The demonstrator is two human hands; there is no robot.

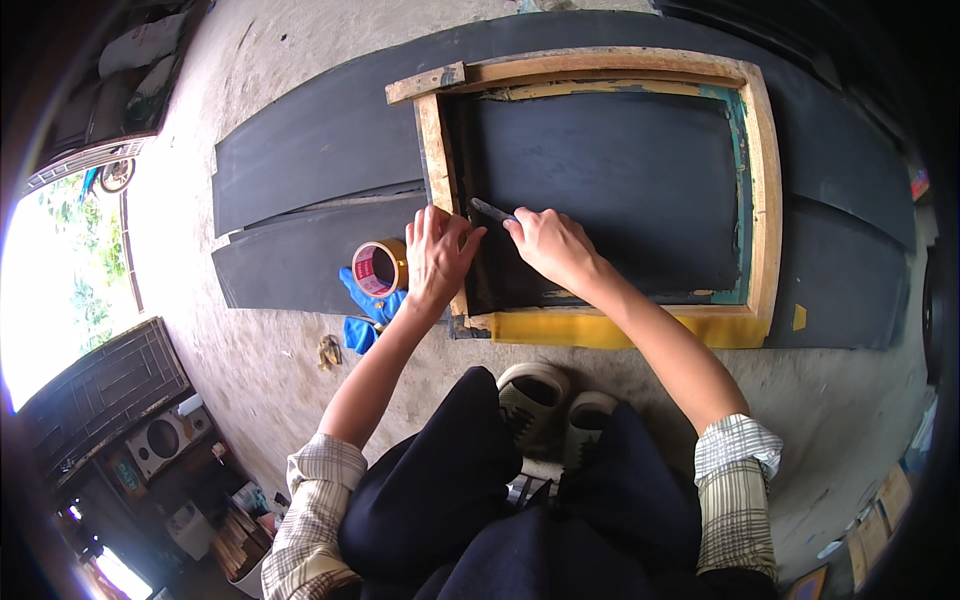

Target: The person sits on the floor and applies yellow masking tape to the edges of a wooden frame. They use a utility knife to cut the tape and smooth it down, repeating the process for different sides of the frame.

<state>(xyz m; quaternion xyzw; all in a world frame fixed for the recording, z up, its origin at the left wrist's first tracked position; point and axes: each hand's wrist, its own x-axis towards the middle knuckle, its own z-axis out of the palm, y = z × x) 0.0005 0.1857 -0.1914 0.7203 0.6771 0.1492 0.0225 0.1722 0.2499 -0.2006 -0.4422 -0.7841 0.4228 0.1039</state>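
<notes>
A rectangular wooden frame (762, 190) lies over dark grey sheet material, with a dark panel (610, 180) inside it. Along its near rail runs a wide strip of yellow tape (570, 329). My left hand (437, 255) grips the frame's left rail, fingers bent over the wood. My right hand (555, 245) is closed on a slim grey knife-like tool (492, 210), whose handle is mostly hidden. The tool's tip points left, toward the inner edge of that rail. Beside my left hand, a roll of tape (380, 268) stands on its edge by a blue cloth-like item (362, 325).
Long dark grey sheets (310, 140) lie beneath the frame on the concrete floor (265, 370). A short wooden block (426, 83) sits at the frame's far left corner. My shoes (533, 400) are close to the near rail. Shelves with a speaker (160, 440) stand at lower left.
</notes>
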